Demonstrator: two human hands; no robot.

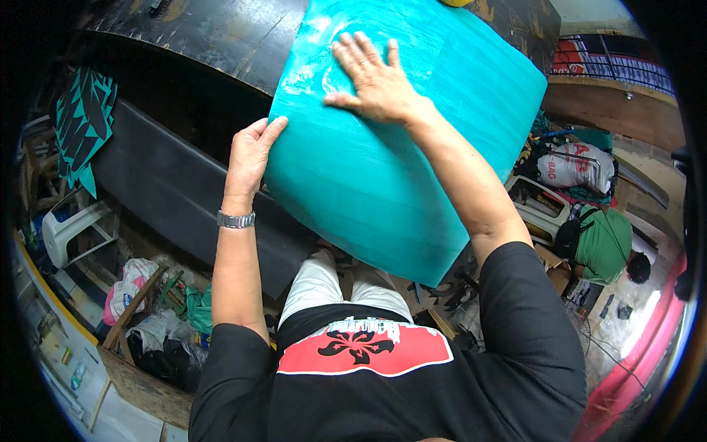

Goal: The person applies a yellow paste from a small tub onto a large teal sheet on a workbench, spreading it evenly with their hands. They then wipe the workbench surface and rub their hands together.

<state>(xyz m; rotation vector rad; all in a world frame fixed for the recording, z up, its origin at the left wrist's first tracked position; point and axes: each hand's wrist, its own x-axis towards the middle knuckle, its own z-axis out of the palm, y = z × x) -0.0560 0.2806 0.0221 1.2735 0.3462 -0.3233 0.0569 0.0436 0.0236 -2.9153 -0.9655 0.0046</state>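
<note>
A large teal sheet (pixel 368 199) lies over the dark worktable and hangs down past its near edge towards me. Pale, glossy smears show on its upper left part. My right hand (pixel 377 87) rests palm down on the sheet beside these smears, its fingers spread and holding nothing. At the sheet's left edge my left hand (pixel 252 151) pinches the border, thumb on top and the other fingers partly hidden. A metal watch circles my left wrist.
The dark, scuffed worktable (pixel 213 37) runs along the far side. A black panel (pixel 191 199) lies below it. Teal cut-out scraps (pixel 85 125) hang at the left above a white plastic stool (pixel 77 228). Bags and a green cloth item (pixel 604 247) clutter the right.
</note>
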